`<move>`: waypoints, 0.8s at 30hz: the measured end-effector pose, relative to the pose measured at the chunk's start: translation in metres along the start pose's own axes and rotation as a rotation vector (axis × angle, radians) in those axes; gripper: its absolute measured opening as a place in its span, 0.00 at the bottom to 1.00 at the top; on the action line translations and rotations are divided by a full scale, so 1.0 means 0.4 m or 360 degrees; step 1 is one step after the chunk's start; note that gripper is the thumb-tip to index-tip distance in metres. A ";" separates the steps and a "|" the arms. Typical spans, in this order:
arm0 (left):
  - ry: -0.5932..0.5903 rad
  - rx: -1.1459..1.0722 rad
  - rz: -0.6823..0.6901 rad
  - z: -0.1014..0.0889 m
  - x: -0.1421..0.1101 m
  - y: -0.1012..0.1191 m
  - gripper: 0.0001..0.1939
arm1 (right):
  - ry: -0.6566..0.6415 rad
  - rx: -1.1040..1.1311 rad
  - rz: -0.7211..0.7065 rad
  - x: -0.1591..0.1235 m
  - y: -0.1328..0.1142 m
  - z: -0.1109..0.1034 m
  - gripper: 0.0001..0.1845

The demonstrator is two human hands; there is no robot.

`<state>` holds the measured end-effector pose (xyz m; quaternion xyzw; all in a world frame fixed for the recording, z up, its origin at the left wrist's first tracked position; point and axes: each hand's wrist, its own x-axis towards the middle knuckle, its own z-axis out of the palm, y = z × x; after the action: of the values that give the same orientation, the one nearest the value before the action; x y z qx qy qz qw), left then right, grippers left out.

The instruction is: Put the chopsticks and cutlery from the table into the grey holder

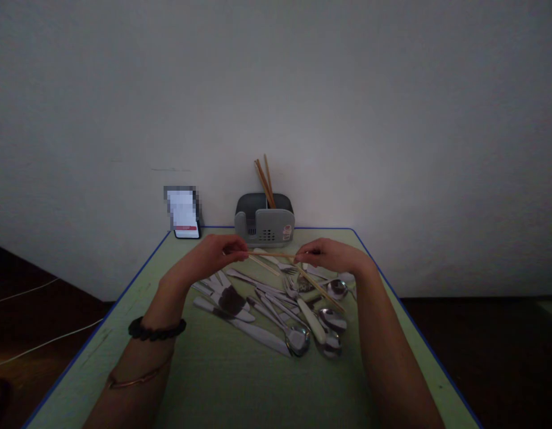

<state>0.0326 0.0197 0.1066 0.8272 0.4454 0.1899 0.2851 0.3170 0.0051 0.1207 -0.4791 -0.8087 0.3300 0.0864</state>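
My left hand [226, 250] and my right hand [318, 252] pinch opposite ends of a wooden chopstick [271, 254], held level above the cutlery. Below it lies a loose pile with several spoons [298, 339], forks [290, 287] and table knives [258, 333]. More pale chopsticks [323, 289] rest across the pile, near my right hand. A knife with a cream handle [312, 320] lies among the spoons. Behind my hands stands a grey cutlery holder [276, 229], with several brown chopsticks [265, 182] leaning upright in its right compartment.
A phone [184, 214] with a lit screen leans against the wall [392, 131], left of the holder. The green table [240, 387] has a blue edge and meets the wall at the back. White cables [47, 342] run beside the table on the left.
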 end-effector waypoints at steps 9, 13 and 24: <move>0.0171 0.0035 0.0126 -0.013 -0.011 0.011 0.16 | 0.0023 0.0133 -0.0009 -0.026 0.009 -0.021 0.21; 0.0196 0.0055 0.0133 -0.007 -0.007 0.021 0.14 | 0.0025 0.0130 -0.0018 -0.014 -0.006 -0.010 0.19; 0.0296 0.0072 0.0131 -0.010 -0.011 0.055 0.15 | 0.0104 0.0089 -0.0129 -0.014 -0.029 -0.016 0.21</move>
<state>0.0420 0.0075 0.1234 0.8299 0.4397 0.2672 0.2156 0.3144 -0.0005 0.1338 -0.4540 -0.8146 0.3329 0.1395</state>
